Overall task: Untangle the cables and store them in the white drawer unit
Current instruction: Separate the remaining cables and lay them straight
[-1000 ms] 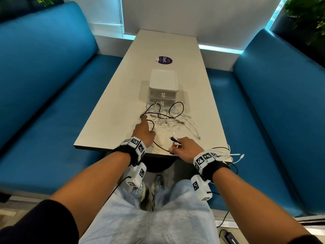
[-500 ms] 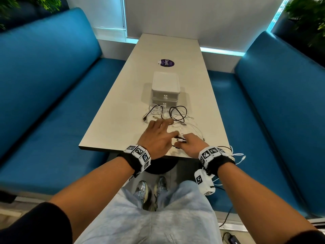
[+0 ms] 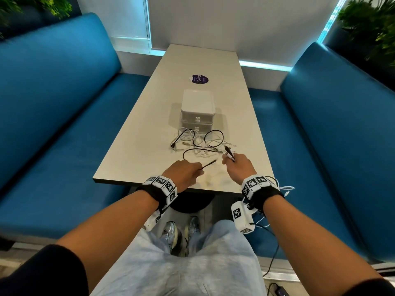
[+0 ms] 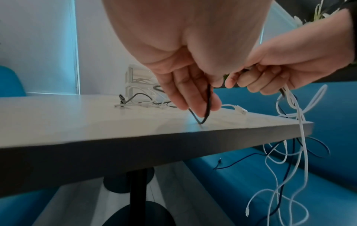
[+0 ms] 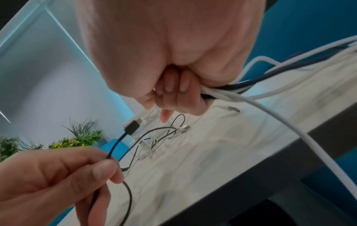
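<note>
black cable [image 3: 193, 150] pinched in left hand [image 3: 183, 175], looping ahead over desk [image 3: 136, 150] | right hand [image 3: 238, 167] fisted on bundle of cables [image 5: 270, 85], plugs up, rest trailing off desk edge | tangle [image 3: 198, 139] ahead of both hands | white drawer unit [image 3: 197, 111] beyond, closed

Long pale table [image 3: 149, 124] between the blue benches

On it I see the white drawer unit [image 3: 197, 103] standing mid-table, a purple round sticker [image 3: 199, 79] beyond it, and a tangle of black and white cables [image 3: 198, 142] just in front of the unit
</note>
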